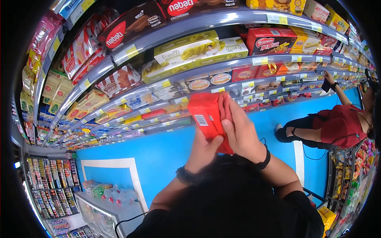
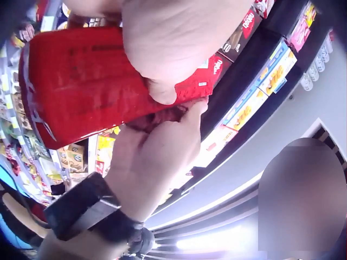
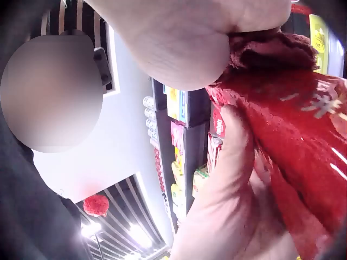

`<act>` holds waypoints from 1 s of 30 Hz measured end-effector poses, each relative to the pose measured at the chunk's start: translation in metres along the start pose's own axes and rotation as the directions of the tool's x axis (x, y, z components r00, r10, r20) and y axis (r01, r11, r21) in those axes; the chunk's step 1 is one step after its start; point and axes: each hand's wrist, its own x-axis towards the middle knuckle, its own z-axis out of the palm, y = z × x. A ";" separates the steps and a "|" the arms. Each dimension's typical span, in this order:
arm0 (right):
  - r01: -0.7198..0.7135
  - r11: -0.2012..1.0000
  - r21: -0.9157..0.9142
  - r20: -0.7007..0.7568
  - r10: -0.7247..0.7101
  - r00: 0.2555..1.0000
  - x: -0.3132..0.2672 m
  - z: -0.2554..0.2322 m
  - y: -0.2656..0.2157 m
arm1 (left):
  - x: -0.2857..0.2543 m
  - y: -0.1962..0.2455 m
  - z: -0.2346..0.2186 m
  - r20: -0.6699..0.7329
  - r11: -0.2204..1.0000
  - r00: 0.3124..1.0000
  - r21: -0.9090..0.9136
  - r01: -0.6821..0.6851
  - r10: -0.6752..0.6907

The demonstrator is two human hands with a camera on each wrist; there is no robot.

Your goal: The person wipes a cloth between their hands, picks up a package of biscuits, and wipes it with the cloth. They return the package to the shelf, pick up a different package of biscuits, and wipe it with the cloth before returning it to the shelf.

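Note:
In the head view, a glossy red package (image 1: 207,126) with a white barcode label is held up in front of the shelves. My left hand (image 1: 203,150) grips its lower side, thumb across the front. A folded dark red cloth (image 1: 224,108) lies along the package's right edge, pinched by my right hand (image 1: 247,137). The left wrist view has the package (image 2: 81,81) under my left hand (image 2: 173,43), with my right hand (image 2: 160,157) below. In the right wrist view the cloth (image 3: 271,51) is bunched beside my right hand (image 3: 184,40), against the package (image 3: 303,141).
Curved shelves of boxed and bagged snacks (image 1: 184,49) stand ahead and to the left. A person in a red top (image 1: 343,125) is at the right, one arm toward the shelf. A cabinet with plastic bottles on top (image 1: 97,208) stands lower left; another snack rack (image 1: 349,174) is lower right.

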 end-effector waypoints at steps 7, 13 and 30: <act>0.295 0.927 -0.233 0.172 -0.260 0.950 -0.009 0.011 -0.006 | 0.010 0.008 -0.005 -0.122 0.993 0.992 -0.107 -0.042 0.028; 0.209 0.976 -0.069 0.214 -0.190 0.958 -0.047 0.011 0.013 | 0.012 0.037 -0.021 -0.096 0.729 0.993 -0.684 -0.016 -0.068; 0.438 0.866 -0.243 0.217 -0.391 0.894 -0.042 0.004 0.008 | 0.011 0.024 -0.008 0.254 0.684 0.963 -0.688 0.242 -0.086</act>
